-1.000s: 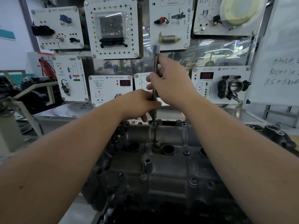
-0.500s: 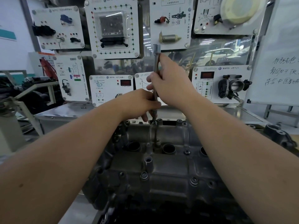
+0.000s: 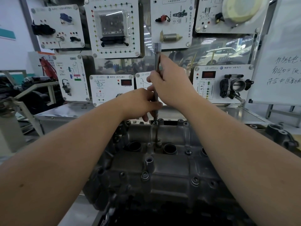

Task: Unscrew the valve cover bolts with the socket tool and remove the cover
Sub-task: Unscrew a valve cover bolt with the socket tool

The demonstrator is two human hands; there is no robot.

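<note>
A grey metal valve cover [image 3: 169,168] fills the lower middle of the head view, with several bolts such as one near its front [image 3: 195,181]. A long silver socket tool [image 3: 157,53] stands upright on a bolt at the cover's far edge [image 3: 155,122]. My left hand [image 3: 140,103] grips the shaft low down, just above the cover. My right hand [image 3: 171,85] holds the shaft higher up, fingers wrapped around it. The tool's square top end sticks out above my right hand.
Behind the engine stands a steel bench [image 3: 68,111] and a board of white training panels, one carrying a throttle body [image 3: 234,86]. A whiteboard [image 3: 283,62] with handwriting is at the right. A dark metal part [image 3: 283,136] lies at the far right.
Both hands stay on the socket tool over the same far-edge bolt. My right hand's fingers have shifted slightly on the shaft; the tool stays upright.
</note>
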